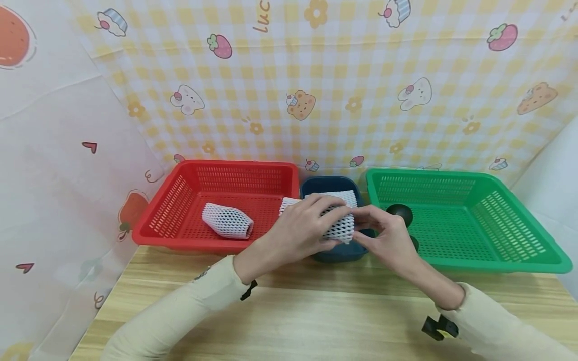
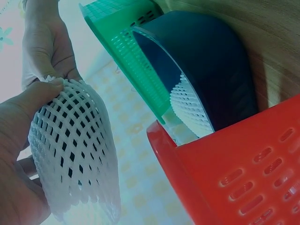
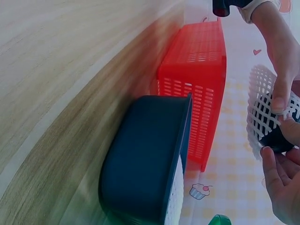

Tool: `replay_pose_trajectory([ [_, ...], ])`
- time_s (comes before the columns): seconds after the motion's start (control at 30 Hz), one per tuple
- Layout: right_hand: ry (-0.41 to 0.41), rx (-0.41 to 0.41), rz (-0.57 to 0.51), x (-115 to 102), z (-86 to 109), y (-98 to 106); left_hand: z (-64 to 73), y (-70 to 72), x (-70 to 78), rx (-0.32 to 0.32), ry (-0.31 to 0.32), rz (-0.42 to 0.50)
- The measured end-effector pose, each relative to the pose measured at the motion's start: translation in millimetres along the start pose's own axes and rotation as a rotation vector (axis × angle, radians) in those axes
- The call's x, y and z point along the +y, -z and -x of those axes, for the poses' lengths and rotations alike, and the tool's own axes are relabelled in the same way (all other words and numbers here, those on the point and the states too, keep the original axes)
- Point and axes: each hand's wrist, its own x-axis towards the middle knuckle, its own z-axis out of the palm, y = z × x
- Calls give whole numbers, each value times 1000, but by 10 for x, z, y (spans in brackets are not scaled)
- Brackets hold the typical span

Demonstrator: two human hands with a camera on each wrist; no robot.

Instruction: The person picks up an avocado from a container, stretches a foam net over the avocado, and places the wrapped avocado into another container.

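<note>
Above the dark blue bin, my left hand (image 1: 303,223) grips a white foam net sleeve (image 1: 339,228) from the left. Through its mesh shows a dark, smooth, rounded fruit that looks like an avocado (image 3: 275,139), sitting partly inside the open end. My right hand (image 1: 392,240) pinches the avocado between thumb and fingertips, right at the sleeve's rim. In the left wrist view the sleeve's other end (image 2: 89,211) points toward the camera. More foam sleeves (image 1: 345,195) lie in the blue bin (image 1: 331,181), partly hidden by my hands.
On the left, a red basket (image 1: 180,243) holds a filled foam sleeve (image 1: 227,220). A green basket (image 1: 496,265) on the right has dark avocados (image 1: 400,214) near its left side, partly behind my right hand. The wooden table (image 1: 307,321) extends in front, a patterned cloth behind.
</note>
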Motion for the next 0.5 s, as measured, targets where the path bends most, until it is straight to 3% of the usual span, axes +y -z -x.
replay_pose_trajectory([
  [0.27, -15, 29, 13, -14, 1, -33, -8, 5, -4, -7, -1, 2],
  [0.5, -38, 23, -39, -36, 16, -38, -15, 22, -2, 15, -2, 13],
])
